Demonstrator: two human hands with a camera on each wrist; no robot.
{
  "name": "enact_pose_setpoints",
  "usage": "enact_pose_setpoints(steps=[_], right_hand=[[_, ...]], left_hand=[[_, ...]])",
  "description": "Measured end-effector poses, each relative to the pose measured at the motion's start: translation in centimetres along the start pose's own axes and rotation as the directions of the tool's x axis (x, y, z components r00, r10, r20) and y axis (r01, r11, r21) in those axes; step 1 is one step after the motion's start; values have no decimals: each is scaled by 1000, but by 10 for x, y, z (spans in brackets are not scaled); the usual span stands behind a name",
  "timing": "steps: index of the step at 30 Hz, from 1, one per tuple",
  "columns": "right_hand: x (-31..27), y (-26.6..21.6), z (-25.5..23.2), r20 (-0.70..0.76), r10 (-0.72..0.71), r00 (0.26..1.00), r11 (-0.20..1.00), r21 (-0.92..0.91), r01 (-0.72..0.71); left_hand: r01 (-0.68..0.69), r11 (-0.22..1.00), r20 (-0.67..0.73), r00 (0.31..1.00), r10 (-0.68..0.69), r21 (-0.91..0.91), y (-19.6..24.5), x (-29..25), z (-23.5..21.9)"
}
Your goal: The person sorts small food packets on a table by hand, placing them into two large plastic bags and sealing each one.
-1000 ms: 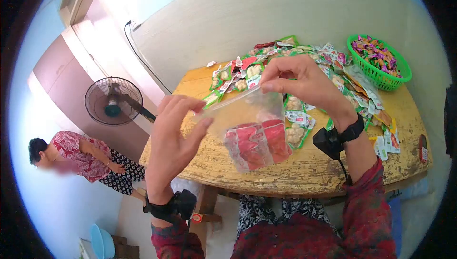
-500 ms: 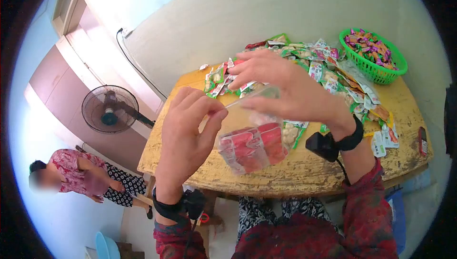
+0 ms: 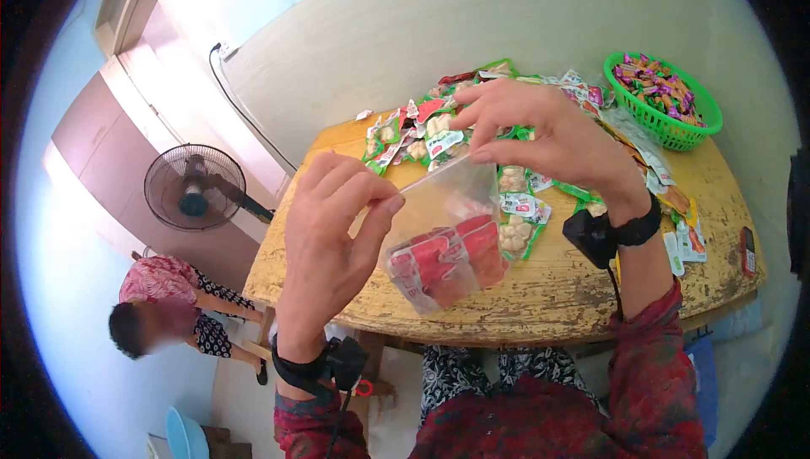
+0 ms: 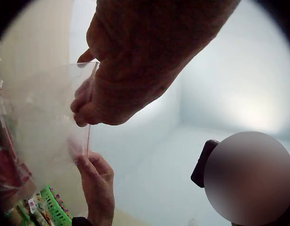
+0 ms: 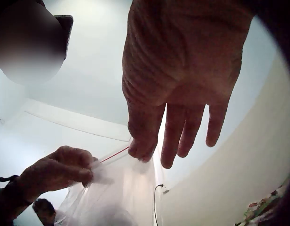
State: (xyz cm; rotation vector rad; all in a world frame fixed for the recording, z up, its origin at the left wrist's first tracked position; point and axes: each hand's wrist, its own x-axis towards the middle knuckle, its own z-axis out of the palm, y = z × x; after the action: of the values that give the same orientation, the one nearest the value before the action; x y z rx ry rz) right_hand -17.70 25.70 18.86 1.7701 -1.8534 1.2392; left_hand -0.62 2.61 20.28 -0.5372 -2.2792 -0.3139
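Observation:
A clear zip bag [image 3: 439, 206] with red packets [image 3: 447, 258] at its bottom hangs over the table's front part. The left hand [image 3: 331, 235] pinches the left end of its top edge between thumb and fingers. At the other end of that edge, the right hand [image 3: 557, 134] pinches with thumb and index finger, its other fingers extended, as the right wrist view also shows. In the left wrist view, both the left hand [image 4: 131, 61] and the right hand [image 4: 98, 181] are at the bag's edge, where a red line runs.
Many small food packets [image 3: 515, 235] lie across the back and right of the yellow table [image 3: 380, 299]. A green basket [image 3: 675, 132] of wrapped sweets stands back right, a phone [image 3: 747, 252] at the right edge. A fan [image 3: 194, 189] and a bending person [image 3: 160, 282] are at left.
The left hand has moved right and gone from spread fingers to pinching the bag's edge. The right hand swept left over the bag's top, then back to its right end. The person at left bends lower.

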Motion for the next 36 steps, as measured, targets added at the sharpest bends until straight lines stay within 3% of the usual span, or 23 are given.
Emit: enact_pose_setpoints(steps=[7,10,13,16,17,20,23,25,27,30,31,34,35,36], right_hand=[[-3,-3,-10,93,229,969,956,164,-242],[0,-10,-2,182,191,965,972,103,-212],[3,6,21,281,190,941,952,179,-246],[6,5,28,214,203,955,961,145,-237],[6,-1,29,212,271,939,921,227,-317],[5,-2,30,302,313,901,893,231,-387],[2,8,40,288,222,932,854,403,-328],[2,9,42,247,196,949,894,353,-276],[3,9,44,236,184,954,910,326,-257],[2,8,41,253,193,948,914,305,-268],[2,8,40,258,187,948,918,297,-263],[2,11,40,264,158,951,922,305,-237],[2,12,41,265,147,953,922,312,-229],[1,10,41,263,164,951,909,335,-249]], left_hand=[[53,994,-12,998,-54,-101,-5,-2,3],[69,984,-19,997,-73,-167,-8,-7,4],[101,975,-23,994,-107,-198,-9,-11,4],[83,988,-81,992,-94,-132,-9,-15,0],[91,989,-93,990,-102,-118,-8,-16,-3],[22,995,-178,983,-39,-94,-13,-23,3],[107,966,-168,974,-150,-237,-26,-43,13],[181,877,-171,944,-282,-446,-29,-57,19],[227,676,-151,879,-452,-701,-26,-70,21],[192,450,-47,882,-468,-872,-25,-90,37],[271,407,51,878,-476,-872,-30,-100,45],[362,279,176,834,-523,-889,-20,-110,67],[376,323,175,842,-511,-869,-22,-116,75],[396,271,205,820,-534,-878,-19,-117,78]])
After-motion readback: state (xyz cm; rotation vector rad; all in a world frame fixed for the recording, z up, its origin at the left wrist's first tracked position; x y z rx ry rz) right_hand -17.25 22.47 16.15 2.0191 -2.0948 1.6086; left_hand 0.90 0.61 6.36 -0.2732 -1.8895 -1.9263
